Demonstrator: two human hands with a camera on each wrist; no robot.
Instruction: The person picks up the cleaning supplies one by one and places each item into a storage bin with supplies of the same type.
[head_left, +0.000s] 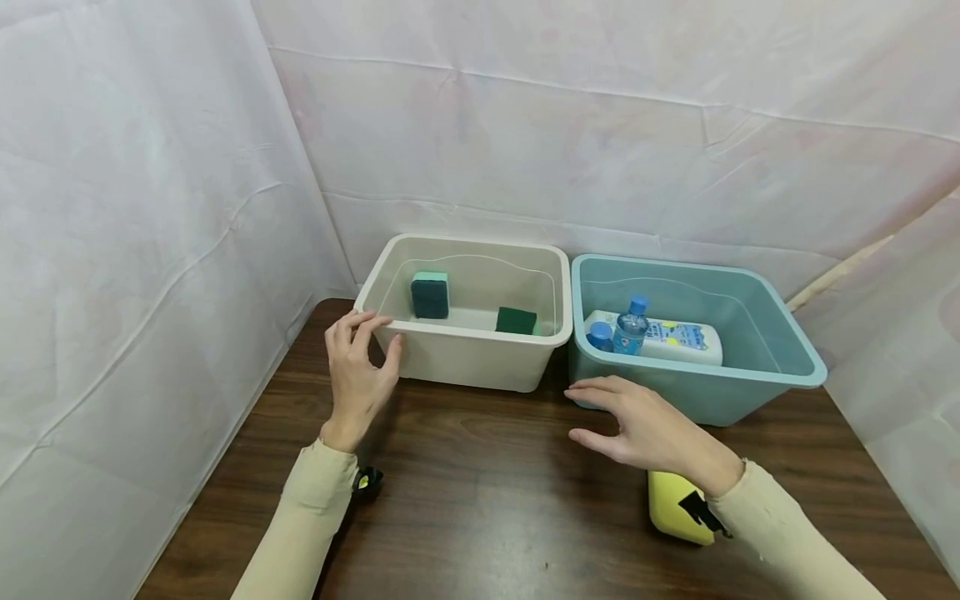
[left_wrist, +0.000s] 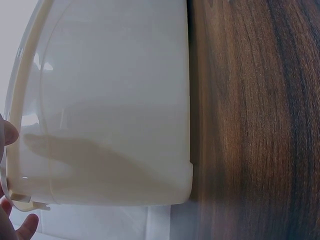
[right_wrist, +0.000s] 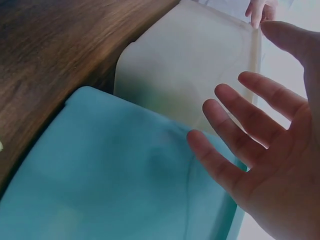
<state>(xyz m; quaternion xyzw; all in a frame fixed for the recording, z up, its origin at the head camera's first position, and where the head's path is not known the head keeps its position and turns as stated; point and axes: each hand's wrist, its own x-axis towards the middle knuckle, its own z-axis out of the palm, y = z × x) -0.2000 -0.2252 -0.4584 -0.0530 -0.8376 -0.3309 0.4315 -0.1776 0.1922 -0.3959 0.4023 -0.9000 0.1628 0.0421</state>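
A beige bin [head_left: 465, 360] stands on the table with two green sponges inside: one upright [head_left: 431, 297] at the left, one dark [head_left: 517, 321] at the right. My left hand [head_left: 358, 367] is at the bin's front left corner, fingers over the rim and thumb apart from them; in the left wrist view fingertips [left_wrist: 10, 133] show beside the rim. My right hand [head_left: 637, 421] hovers in front of the blue bin [head_left: 697, 398], fingers spread and holding nothing. That bin contains a white bottle [head_left: 686, 340] and a small clear bottle with a blue cap [head_left: 632, 325].
A yellow object [head_left: 675, 507] lies on the brown wooden table [head_left: 480, 492], partly hidden under my right wrist. Another blue cap [head_left: 600, 335] shows inside the blue bin. White cloth sheets [head_left: 525, 150] hang behind and at both sides. The two bins stand side by side.
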